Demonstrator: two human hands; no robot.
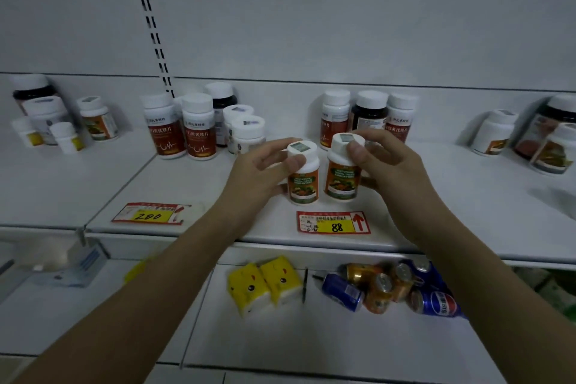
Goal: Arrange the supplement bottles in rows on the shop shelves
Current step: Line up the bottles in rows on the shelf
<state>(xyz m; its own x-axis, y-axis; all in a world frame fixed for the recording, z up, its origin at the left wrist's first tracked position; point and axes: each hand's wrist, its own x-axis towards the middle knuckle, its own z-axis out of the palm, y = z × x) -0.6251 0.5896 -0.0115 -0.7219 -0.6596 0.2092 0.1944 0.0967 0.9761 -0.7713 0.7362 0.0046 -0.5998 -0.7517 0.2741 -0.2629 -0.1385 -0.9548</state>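
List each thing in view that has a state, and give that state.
left hand: grips the left orange bottle's cap
right hand: grips the right orange bottle's cap
left orange bottle: upright, capped, on the shelf
right orange bottle: upright, capped, beside the left one
drink cans: lying in a heap on the lower shelf
88 price tag: flat on the shelf edge

The white shelf (199, 196) has bare room along its front edge, broken only by two flat price tags, one marked 200 (149, 213) and one marked 88 (333, 222). Two orange-label bottles (304, 178) stand upright mid-shelf, just beside each other. Behind them, red-label bottles (180, 131) on the left and a back cluster (367, 117) leave an open gap between. More bottles crowd the far left (53, 115) and far right (548, 140).
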